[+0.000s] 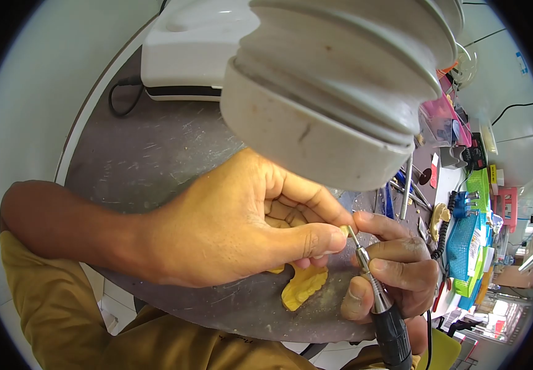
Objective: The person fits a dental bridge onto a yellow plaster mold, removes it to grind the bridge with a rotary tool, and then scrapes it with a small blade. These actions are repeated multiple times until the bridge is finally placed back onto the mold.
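Note:
My left hand [248, 222] pinches a small pale yellowish piece [345, 230] between thumb and forefinger; the fingers hide most of it. My right hand [402, 265] is wrapped around a rotary handpiece [385, 314] with a silver front and a black body. Its thin metal tip points up and left and meets the small piece. Beneath my left hand, a yellow curved piece [303, 287] lies on the dark table [149, 142], partly covered by the fingers. The wide grey nozzle of a ribbed hose [316, 135] hangs just above both hands.
At the back left stands a white device [186, 55] with a black cable. Metal tools [407, 185], a dental cast [439, 219], a coiled black cord and blue and green baskets [463, 246] crowd the right side. My legs are below the table's near edge.

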A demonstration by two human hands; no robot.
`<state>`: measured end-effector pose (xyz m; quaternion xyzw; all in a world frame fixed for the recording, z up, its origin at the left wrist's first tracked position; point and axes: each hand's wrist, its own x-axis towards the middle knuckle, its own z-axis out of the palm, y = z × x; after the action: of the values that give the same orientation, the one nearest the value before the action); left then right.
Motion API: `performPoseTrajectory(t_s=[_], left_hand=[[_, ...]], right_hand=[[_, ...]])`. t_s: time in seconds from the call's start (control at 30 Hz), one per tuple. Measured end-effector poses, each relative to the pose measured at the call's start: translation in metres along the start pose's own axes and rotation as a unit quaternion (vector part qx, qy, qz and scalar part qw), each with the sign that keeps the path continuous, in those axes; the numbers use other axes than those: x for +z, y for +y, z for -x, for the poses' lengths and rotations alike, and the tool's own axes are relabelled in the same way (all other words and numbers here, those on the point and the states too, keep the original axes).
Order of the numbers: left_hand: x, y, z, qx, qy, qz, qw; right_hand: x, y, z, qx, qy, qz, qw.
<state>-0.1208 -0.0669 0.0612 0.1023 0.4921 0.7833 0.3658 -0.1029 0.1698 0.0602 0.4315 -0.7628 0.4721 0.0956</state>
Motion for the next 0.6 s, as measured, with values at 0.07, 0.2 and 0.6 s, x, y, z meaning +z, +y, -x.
performPoseTrajectory(t_s=[0.07, 0.2, 0.6], left_hand=[[-0.0001, 0.0005, -0.0002, -0.001, -0.002, -0.001, 1.000], [0.0004, 0.0018, 0.0005, -0.012, 0.001, -0.008, 1.000], [-0.0009, 0.0011, 0.0006, -0.010, -0.010, -0.009, 1.000]], right_hand=[[0.0013, 0.0022, 0.0018, -0.005, 0.004, -0.005, 1.000], [0.0000, 0.0026, 0.0005, -0.012, -0.002, -0.014, 1.000], [0.0005, -0.0044, -0.0013, 0.009, 0.005, 0.002, 1.000]])
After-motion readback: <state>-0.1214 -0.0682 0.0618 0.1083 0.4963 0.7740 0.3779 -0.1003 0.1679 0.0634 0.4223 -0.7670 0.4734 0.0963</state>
